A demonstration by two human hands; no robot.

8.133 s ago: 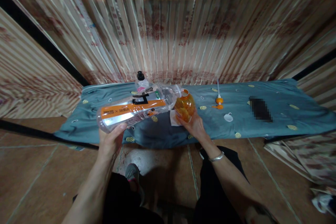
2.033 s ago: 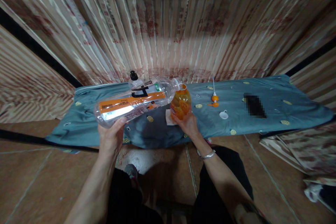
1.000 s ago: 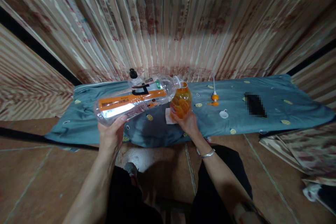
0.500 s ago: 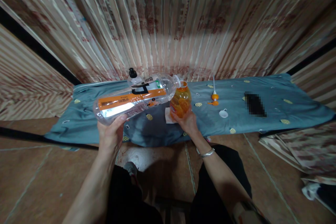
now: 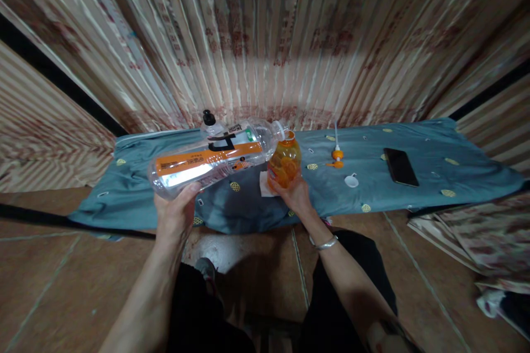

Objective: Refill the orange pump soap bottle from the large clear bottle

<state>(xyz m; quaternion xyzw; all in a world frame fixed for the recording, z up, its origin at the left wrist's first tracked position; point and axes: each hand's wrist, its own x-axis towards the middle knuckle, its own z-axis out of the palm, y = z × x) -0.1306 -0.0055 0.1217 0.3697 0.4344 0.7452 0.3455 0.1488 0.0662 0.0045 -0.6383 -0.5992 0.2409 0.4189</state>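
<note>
My left hand (image 5: 176, 215) grips the bottom end of a large clear plastic bottle (image 5: 211, 157) with an orange label, held tilted on its side. Its open neck rests at the mouth of a small orange bottle (image 5: 284, 161). My right hand (image 5: 295, 194) is closed round the lower part of that orange bottle, which stands on the blue-grey cloth (image 5: 422, 198). A white paper square (image 5: 263, 184) lies just left of the orange bottle.
An orange pump head with a white tube (image 5: 337, 156) and a small white cap (image 5: 351, 180) lie on the cloth to the right. Farther right is a black phone (image 5: 399, 166). A black-capped bottle (image 5: 208, 121) stands behind the large bottle. Patterned curtains hang behind.
Both hands and both bottles stay almost still; the large bottle remains tilted into the orange bottle. The view shifted slightly.
</note>
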